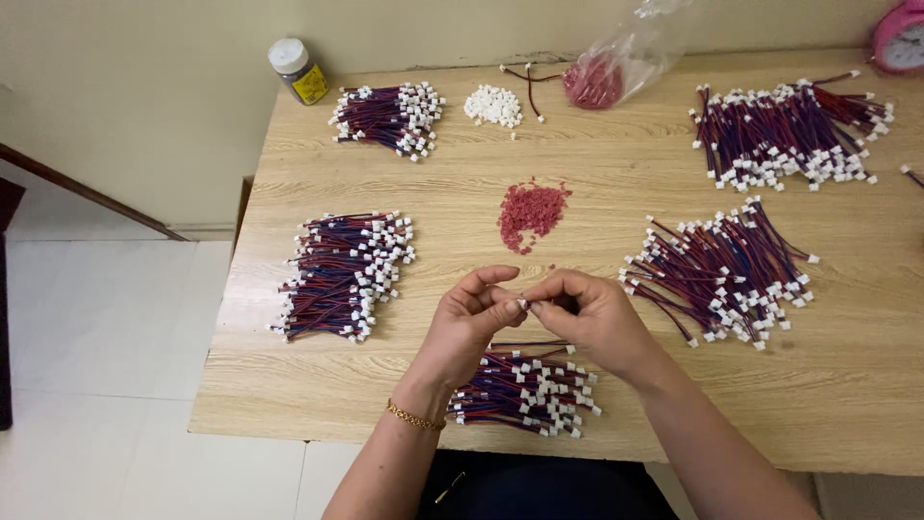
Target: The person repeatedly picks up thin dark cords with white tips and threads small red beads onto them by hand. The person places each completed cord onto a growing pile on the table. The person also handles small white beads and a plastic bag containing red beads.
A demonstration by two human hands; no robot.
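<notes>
The light is soft and even. The wooden table (pixel 674 173) looks bright and warm. Small soft shadows sit under the hands near its front edge. The plastic bag (pixel 626 53) at its back shines a bit. Everything looks sharp.

clear plastic bag (pixel 626 60) of red bits at table's back, yellow-labelled jar (pixel 298 70) back-left

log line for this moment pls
left hand + right hand: pinch white connector | below: wire bundle | ahead: red pile
</notes>
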